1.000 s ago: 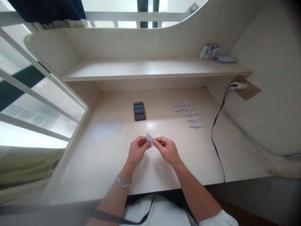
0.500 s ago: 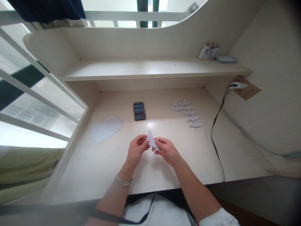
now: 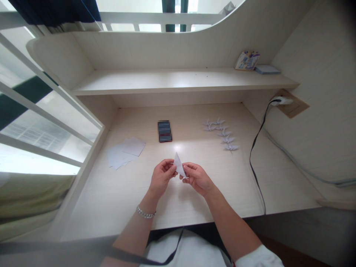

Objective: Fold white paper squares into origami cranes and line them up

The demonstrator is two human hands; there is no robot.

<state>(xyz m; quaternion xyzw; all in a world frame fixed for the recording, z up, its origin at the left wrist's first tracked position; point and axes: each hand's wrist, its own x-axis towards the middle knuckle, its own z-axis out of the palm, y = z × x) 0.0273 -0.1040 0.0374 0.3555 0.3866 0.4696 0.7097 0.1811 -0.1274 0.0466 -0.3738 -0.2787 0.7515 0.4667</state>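
A small white folded paper (image 3: 178, 165), triangular and pointing up, is pinched between both my hands just above the desk (image 3: 194, 196). My left hand (image 3: 162, 177) grips its left edge with curled fingers; a silver bracelet sits on that wrist. On the paper's right side and lower corner, my right hand (image 3: 197, 178) is closed. Loose white paper sheets (image 3: 124, 152) lie to the left. A row of several finished paper cranes (image 3: 221, 133) lies to the back right.
A dark rectangular object (image 3: 164, 131) lies behind my hands. A black cable (image 3: 256, 155) runs from a wall socket (image 3: 280, 101) down across the desk's right side. A shelf (image 3: 180, 81) above holds a card and a small pad at its right end. White railings stand at left.
The folded paper has turned from a low, tilted flap to an upright point between my fingers. My hands stayed in the same spot.
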